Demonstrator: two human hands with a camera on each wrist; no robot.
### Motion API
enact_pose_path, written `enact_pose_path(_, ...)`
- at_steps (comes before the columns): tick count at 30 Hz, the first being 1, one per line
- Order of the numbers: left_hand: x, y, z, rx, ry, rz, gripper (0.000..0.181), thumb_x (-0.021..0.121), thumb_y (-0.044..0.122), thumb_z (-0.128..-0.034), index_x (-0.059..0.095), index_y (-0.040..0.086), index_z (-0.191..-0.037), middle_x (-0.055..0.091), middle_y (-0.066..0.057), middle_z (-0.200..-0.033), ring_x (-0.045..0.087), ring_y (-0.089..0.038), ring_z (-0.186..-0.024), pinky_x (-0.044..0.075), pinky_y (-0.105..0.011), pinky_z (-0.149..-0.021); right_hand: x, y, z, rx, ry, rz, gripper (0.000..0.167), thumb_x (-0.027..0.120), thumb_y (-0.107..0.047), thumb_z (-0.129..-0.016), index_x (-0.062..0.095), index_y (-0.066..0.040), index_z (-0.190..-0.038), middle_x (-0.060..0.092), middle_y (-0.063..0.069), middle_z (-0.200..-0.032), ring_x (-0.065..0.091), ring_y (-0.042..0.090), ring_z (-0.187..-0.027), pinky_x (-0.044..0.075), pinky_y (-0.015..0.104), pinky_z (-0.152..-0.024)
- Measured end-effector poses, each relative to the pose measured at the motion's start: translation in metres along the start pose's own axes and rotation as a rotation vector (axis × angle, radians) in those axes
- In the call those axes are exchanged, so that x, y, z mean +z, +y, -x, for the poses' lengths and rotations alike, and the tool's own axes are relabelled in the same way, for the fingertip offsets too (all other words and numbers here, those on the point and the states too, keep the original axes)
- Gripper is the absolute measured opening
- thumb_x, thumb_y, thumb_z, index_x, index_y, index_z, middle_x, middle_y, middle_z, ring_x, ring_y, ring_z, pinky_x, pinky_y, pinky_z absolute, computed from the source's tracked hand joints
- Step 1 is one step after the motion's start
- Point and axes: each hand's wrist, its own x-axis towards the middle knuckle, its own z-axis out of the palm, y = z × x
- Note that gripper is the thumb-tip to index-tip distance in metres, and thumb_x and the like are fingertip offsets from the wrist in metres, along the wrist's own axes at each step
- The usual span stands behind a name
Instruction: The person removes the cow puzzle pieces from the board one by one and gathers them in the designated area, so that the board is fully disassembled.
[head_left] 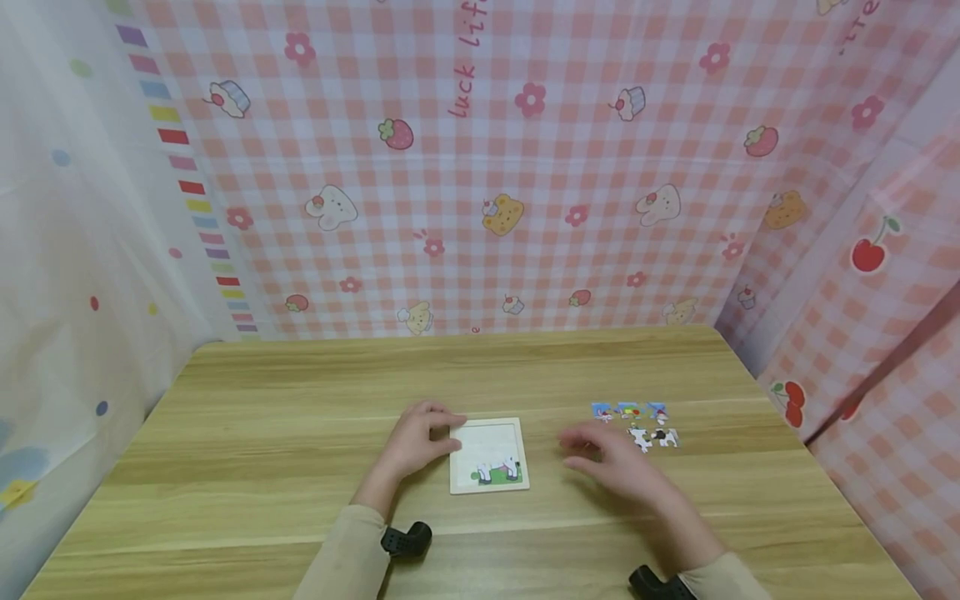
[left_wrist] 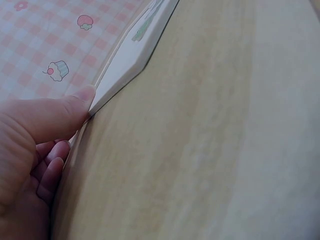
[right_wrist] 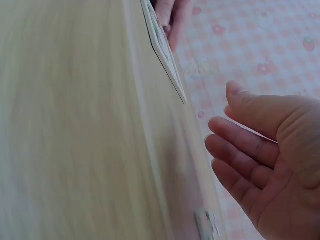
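A square white puzzle tray (head_left: 468,492) lies on the table, with cow-picture puzzle pieces (head_left: 498,472) fitted along the lower right of its recess. My left hand (head_left: 417,439) grips the tray's upper left corner; the thumb (left_wrist: 75,107) is on its edge in the left wrist view, and the other fingertips are partly hidden. My right hand (head_left: 611,462) hovers between the tray and the loose pieces. Its fingers (right_wrist: 242,140) are loosely bent with nothing between them. Loose puzzle pieces (head_left: 664,437) with white-and-black and blue patches lie just beyond the right hand.
The wooden table (head_left: 300,383) runs back to a pink checked cloth (head_left: 450,175). More cloth hangs at both sides. A black wrist strap mount (head_left: 407,540) sits on the left sleeve, another (head_left: 660,583) on the right.
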Motion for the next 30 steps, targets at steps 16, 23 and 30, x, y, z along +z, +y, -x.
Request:
enact_pose_path(16,-0.002,0.003,0.0,0.002,-0.004,0.006,0.033,0.081,0.016,-0.0818,0.076,0.015,-0.114,0.064,-0.003,-0.112,0.054,-0.025,-0.109,0.043,-0.045,-0.099,0.037,-0.028,-0.028,-0.104,-0.097,0.084,0.036,0.076,-0.015,-0.086,0.069,-0.01,-0.121,0.071,0.004,-0.115,0.065,0.024,-0.104,0.052,0.041,-0.093)
enact_pose_path(23,-0.002,0.003,0.0,0.003,-0.002,-0.002,0.032,0.081,0.017,-0.0822,0.076,0.016,-0.114,0.064,-0.003,-0.112,0.054,-0.024,-0.108,0.044,-0.045,-0.097,0.046,-0.04,-0.04,-0.153,-0.127,0.087,0.034,0.077,-0.015,-0.086,0.071,-0.011,-0.119,0.071,-0.001,-0.113,0.062,0.017,-0.1,0.051,0.035,-0.09)
enact_pose_path(30,-0.003,0.003,0.001,0.004,-0.002,0.005,0.032,0.081,0.018,-0.082,0.076,0.016,-0.114,0.063,-0.001,-0.111,0.055,-0.023,-0.107,0.044,-0.044,-0.097,0.053,-0.046,-0.046,-0.15,-0.153,0.088,0.038,0.079,-0.015,-0.084,0.071,-0.01,-0.121,0.07,0.001,-0.116,0.061,0.019,-0.107,0.05,0.037,-0.093)
